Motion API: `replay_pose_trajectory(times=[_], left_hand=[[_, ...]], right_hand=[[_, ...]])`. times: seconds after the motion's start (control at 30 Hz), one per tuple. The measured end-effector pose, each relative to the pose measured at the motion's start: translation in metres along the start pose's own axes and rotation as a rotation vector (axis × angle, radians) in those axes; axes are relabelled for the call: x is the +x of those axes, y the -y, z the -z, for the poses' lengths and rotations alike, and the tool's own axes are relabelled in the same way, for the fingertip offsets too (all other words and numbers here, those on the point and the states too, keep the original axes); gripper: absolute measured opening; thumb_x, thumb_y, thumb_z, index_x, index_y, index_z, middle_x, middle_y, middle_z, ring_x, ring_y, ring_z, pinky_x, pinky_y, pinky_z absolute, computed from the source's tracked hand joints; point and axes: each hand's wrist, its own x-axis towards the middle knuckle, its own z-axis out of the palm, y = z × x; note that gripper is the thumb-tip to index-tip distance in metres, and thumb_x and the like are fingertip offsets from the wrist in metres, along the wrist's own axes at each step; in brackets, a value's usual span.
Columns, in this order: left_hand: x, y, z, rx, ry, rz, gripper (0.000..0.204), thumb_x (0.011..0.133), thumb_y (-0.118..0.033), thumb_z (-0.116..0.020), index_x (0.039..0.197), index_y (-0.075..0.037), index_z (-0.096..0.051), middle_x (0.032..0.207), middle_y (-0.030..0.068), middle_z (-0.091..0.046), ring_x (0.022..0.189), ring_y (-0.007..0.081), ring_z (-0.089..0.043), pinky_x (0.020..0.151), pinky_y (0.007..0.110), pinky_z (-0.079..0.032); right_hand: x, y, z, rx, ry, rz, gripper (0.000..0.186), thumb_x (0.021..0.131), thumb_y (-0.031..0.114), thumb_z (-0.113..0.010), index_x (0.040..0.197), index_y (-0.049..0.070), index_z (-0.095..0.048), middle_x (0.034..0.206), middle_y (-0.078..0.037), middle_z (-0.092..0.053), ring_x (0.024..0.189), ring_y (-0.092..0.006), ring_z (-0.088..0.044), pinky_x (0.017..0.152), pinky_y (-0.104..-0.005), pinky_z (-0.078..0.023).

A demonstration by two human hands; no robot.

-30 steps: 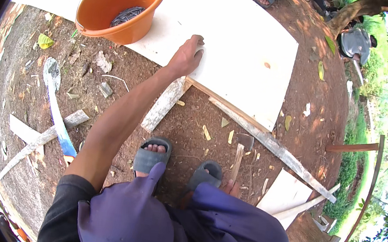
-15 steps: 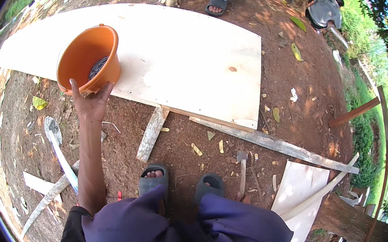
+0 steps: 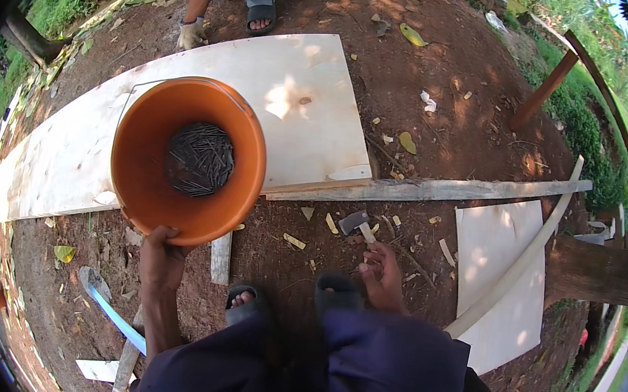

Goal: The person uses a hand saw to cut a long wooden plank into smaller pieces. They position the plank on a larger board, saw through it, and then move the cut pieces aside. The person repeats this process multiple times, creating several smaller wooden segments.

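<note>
An orange bucket (image 3: 135,199) is tilted toward me above the near side of a pale wooden panel (image 3: 322,127). Loose grey nails (image 3: 200,158) lie at its bottom, and a thin wire handle runs along the far rim. My left hand (image 3: 162,260) grips the bucket's near rim, thumb on the edge and fingers partly hidden underneath. Low on the right, my right hand (image 3: 382,277) is closed around the wooden handle of a small hatchet (image 3: 354,222). Its dark head points away from me, just over the soil.
Another person's gloved hand (image 3: 192,34) rests at the panel's far edge. A long rough plank (image 3: 438,190) extends right from the panel. A curved pole (image 3: 515,281) crosses a smaller board (image 3: 488,231). A blue-handled shovel (image 3: 114,316) lies left, and a post (image 3: 544,92) leans at right.
The bucket has come up and nearer to me, moving right, and its nails show more fully. My right hand has come into clear view, lifting the hatchet. My view has turned.
</note>
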Motion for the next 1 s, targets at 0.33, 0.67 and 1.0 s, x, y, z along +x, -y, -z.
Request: replay_pose_trajectory(times=[0.33,0.67,1.0], left_hand=[[-0.062,0.151,-0.169,0.439,0.739,0.656,0.028,0.086,-0.007,-0.064,0.111,0.006,-0.065,0.098,0.0187,-0.07,0.083,0.0245,-0.072,0.07,0.037,-0.065],[-0.085,0.198,-0.159,0.582,1.062,0.499,0.044,0.097,-0.019,-0.065,0.131,0.006,-0.056,0.113,0.0168,-0.07,0.097,0.0226,-0.07,0.08,0.034,-0.058],[-0.01,0.177,0.024,0.626,0.208,0.468,0.03,0.1,-0.026,-0.062,0.111,0.002,-0.064,0.098,0.0108,-0.071,0.088,0.0196,-0.069,0.075,0.035,-0.056]], right_hand=[[-0.048,0.004,-0.013,-0.106,0.653,-0.336,0.057,0.095,0.026,-0.069,0.14,-0.001,-0.047,0.137,-0.02,-0.055,0.114,-0.0244,-0.063,0.088,-0.0401,-0.055],[-0.042,-0.03,-0.018,-0.279,0.47,-0.135,0.051,0.097,0.025,-0.068,0.137,-0.001,-0.05,0.135,-0.02,-0.056,0.113,-0.0225,-0.063,0.083,-0.0395,-0.057],[-0.002,-0.001,-0.049,0.041,0.103,-0.263,0.032,0.102,0.017,-0.059,0.127,-0.003,-0.057,0.108,-0.012,-0.07,0.087,-0.0146,-0.067,0.072,-0.0283,-0.053]])
